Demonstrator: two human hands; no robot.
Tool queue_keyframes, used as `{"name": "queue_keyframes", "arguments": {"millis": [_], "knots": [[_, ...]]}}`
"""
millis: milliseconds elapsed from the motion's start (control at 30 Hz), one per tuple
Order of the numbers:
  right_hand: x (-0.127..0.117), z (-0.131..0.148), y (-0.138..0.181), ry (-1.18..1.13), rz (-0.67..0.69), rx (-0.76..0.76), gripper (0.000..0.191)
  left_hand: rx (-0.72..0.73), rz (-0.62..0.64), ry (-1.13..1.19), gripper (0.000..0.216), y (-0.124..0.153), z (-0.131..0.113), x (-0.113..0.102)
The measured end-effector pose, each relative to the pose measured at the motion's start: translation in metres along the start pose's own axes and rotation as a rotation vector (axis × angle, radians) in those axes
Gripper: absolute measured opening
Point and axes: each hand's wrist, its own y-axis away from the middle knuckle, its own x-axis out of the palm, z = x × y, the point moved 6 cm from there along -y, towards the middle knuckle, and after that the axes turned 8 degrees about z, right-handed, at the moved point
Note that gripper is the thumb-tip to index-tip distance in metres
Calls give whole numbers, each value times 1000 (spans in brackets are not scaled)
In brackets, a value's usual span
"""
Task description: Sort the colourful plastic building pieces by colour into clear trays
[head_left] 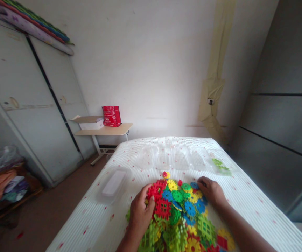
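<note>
A heap of plastic building pieces lies at the near middle of the table, mixing notched discs and square lattices. My left hand (141,209) is at the heap's left side, its thumb and fingers closed on red lattice pieces (162,209). At the far right edge of the heap is my right hand (212,191), fingers curled together beside a blue notched disc (194,185); what they hold, if anything, is hidden. Between the hands lie a green disc (177,196), a yellow disc (172,184) and several blue ones. Green lattice pieces (206,227) lie nearer to me.
Clear plastic trays (180,158) stand in a row across the table; the right one holds light green pieces (220,164). A clear container (103,196) with a white rectangle in it is at left. Behind, a side table (119,129) bears a red bag (111,116) and a box (91,124).
</note>
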Motion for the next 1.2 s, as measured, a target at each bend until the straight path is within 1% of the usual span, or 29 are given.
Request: {"name": "queue_keyframes", "arguments": {"millis": [133,233,367,433,500,567,667,733,833,900,967,1000,1067,1133,1200], "knots": [[-9,7,0,-107,-40,-45,27,32,-21,14,38,1,-3,-3],[-13,29,1,-241,-17,-95,27,63,-28,34,39,2,-8,-5],[-5,75,3,-497,124,-128,30,54,-1,72,45,4,-13,-6],[1,100,6,-601,192,-187,32,30,12,96,48,5,-14,-6],[7,121,9,-655,255,-247,34,17,37,130,51,7,-15,-5],[13,134,13,-680,320,-283,34,19,75,167,53,9,-17,-3],[20,145,18,-726,391,-326,28,37,140,190,56,10,-19,1],[22,146,21,-752,410,-347,23,57,165,188,57,11,-21,4],[22,141,22,-761,407,-342,20,102,170,174,59,11,-25,5],[19,135,21,-769,409,-312,20,146,161,159,60,11,-27,4],[9,124,15,-769,387,-254,21,201,132,138,58,9,-28,0],[1,116,11,-750,352,-217,22,225,104,124,54,7,-28,-3],[-23,94,-3,-656,212,-137,21,246,34,84,42,5,-25,-11],[-52,68,-19,-505,24,-61,20,219,-34,41,32,2,-18,-19],[-76,42,-36,-304,-120,35,19,176,-79,10,27,0,-11,-23]]}}
